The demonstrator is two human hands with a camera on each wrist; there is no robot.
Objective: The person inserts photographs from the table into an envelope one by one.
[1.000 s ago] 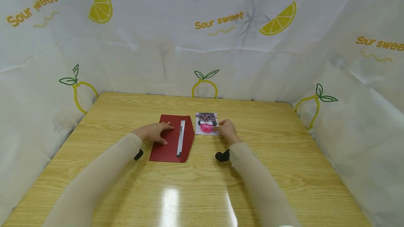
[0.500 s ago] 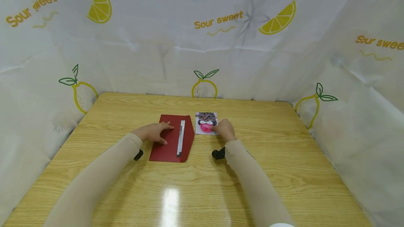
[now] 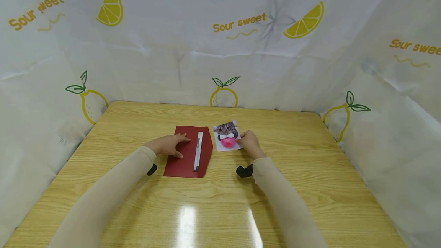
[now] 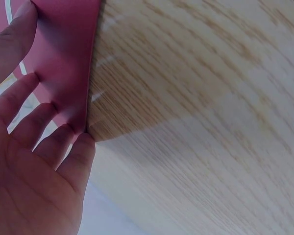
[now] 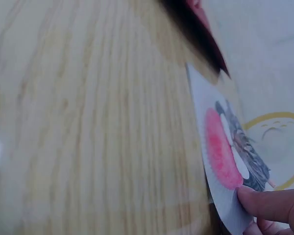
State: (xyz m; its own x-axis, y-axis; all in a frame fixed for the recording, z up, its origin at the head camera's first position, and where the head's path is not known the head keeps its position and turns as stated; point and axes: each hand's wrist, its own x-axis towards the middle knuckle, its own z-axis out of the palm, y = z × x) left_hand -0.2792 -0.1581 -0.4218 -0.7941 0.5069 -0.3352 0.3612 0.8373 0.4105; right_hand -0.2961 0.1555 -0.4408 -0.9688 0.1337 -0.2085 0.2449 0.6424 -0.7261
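Observation:
A red envelope [image 3: 182, 160] lies on the table, its pointed flap spread to the right and a whitish strip showing along its opening. My left hand [image 3: 168, 145] rests on its left part with fingers extended; in the left wrist view the fingertips [image 4: 83, 142] touch the red paper near its edge. To the right of the envelope, my right hand [image 3: 251, 144] pinches a small square picture card [image 3: 227, 136] by its right edge. The card carries a cat's face above a pink round shape. In the right wrist view the thumb [image 5: 269, 203] presses on the card's face, and the card is tilted.
Both hands work over a wooden table [image 3: 310, 163]. Behind it hangs a white cloth [image 3: 165, 68] printed with lemons and lettering. Black straps with dark pieces show under both wrists, and light glares off the table's front.
The right hand first shifted slightly left onto the card, then back right. The card has turned and its upper right corner has risen. The left hand and envelope have stayed in place.

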